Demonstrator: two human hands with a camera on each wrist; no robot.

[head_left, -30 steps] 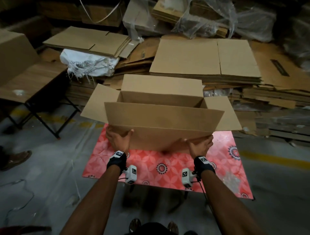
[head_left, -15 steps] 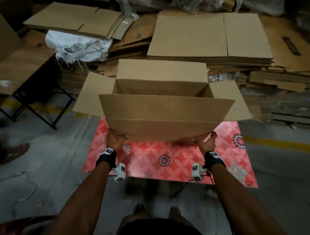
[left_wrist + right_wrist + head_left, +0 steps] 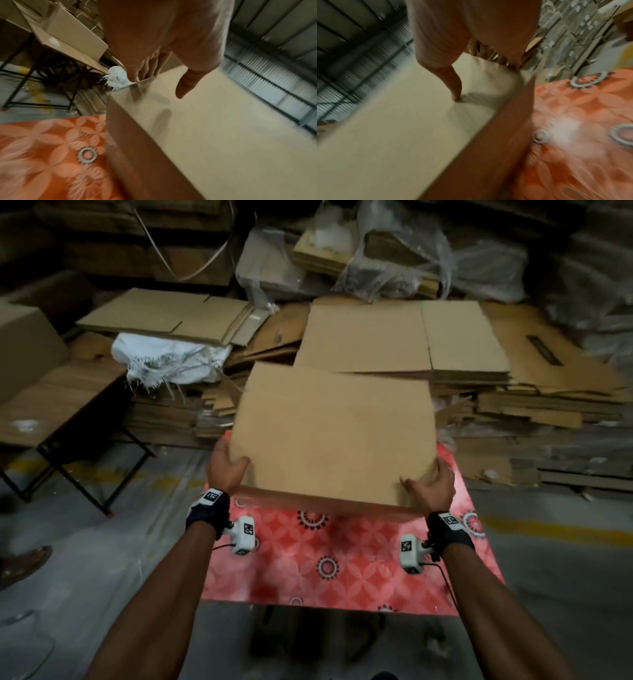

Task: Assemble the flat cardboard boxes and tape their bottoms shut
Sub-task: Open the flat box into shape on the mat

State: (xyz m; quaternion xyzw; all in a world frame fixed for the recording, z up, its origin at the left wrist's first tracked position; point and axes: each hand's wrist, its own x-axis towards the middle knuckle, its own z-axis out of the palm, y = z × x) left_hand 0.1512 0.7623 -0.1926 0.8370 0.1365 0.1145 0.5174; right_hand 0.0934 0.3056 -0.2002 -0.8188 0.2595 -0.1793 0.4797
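Step in hand, I'd judge: turning the erected cardboard box [image 3: 334,436] over, centre frame above the red patterned table [image 3: 346,563]. L hand [image 3: 224,465] clamps the lower-left corner, thumb on the broad face; R hand [image 3: 430,486] clamps the lower-right corner. Next calls for setting it bottom-up, folding flaps, taping. Flaps and opening hidden; no tape visible; wrist views blurred.

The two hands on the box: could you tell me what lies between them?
Only the cardboard box itself: the left hand grips its left edge, the right hand its right corner, over the red patterned table. The head view shows this.
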